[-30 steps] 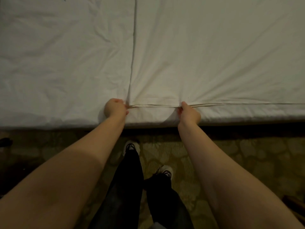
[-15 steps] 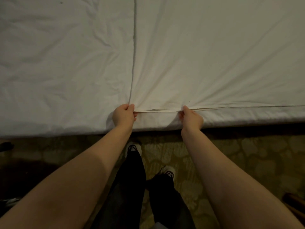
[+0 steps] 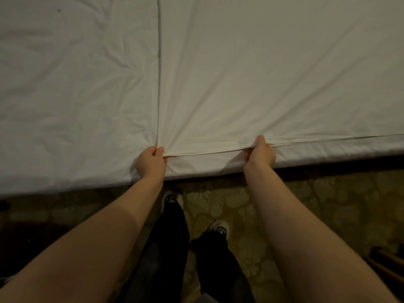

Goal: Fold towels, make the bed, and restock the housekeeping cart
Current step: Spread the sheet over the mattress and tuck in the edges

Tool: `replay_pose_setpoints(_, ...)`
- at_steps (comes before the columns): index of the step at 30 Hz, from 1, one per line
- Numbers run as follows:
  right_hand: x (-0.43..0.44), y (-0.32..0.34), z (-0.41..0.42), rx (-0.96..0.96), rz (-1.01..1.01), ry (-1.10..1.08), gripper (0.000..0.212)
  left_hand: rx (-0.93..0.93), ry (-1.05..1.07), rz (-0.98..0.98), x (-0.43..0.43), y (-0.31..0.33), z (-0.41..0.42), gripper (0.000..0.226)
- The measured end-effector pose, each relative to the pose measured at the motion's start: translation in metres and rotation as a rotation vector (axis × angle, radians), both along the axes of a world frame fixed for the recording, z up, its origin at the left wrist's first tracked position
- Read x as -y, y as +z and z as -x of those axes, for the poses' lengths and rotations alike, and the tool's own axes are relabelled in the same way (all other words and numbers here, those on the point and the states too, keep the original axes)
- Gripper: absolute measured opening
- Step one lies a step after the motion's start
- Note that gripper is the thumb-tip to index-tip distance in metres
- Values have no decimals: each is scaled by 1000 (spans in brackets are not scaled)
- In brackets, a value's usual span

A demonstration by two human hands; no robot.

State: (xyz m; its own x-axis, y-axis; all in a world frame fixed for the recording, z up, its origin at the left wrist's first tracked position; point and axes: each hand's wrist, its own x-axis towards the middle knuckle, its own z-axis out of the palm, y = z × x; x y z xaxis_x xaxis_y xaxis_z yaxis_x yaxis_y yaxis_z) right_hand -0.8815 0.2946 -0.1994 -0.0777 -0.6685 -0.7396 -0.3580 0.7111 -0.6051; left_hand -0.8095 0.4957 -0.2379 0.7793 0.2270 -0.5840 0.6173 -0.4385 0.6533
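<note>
Head view. Left hand (image 3: 150, 164) pinches the corner of the top sheet (image 3: 262, 84), thumb on top and fingers curled under the hem (image 3: 205, 152). Right hand (image 3: 260, 155) grips the same hem further right, fingers tucked beneath. Creases fan out from both grips. Judged: the 2 hands keep the hem taut to square it along the near side of the bed (image 3: 65, 127). The sheet covers the bed's right part only.

Around: patterned carpet (image 3: 317, 200), 2 shoes (image 3: 172, 199) close to the bedside, and a dark wooden item (image 3: 387, 261) lower right, unidentified and well apart from the hands.
</note>
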Motion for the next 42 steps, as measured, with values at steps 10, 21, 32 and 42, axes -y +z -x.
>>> replay_pose_setpoints(10,9,-5,24,-139,43,267,30,-81,-130,-187,7,13,-5,25)
replay_pose_setpoints(21,102,91,20,-127,314,833,13,232,-466,-463,90,112,-14,26)
replay_pose_setpoints(32,214,61,-122,-307,490,1275,34,377,-781,-466,240,94,-138,36)
replay_pose_setpoints(42,378,0,-285,-303,631,1307,44,185,-960,-636,382,17,-322,80)
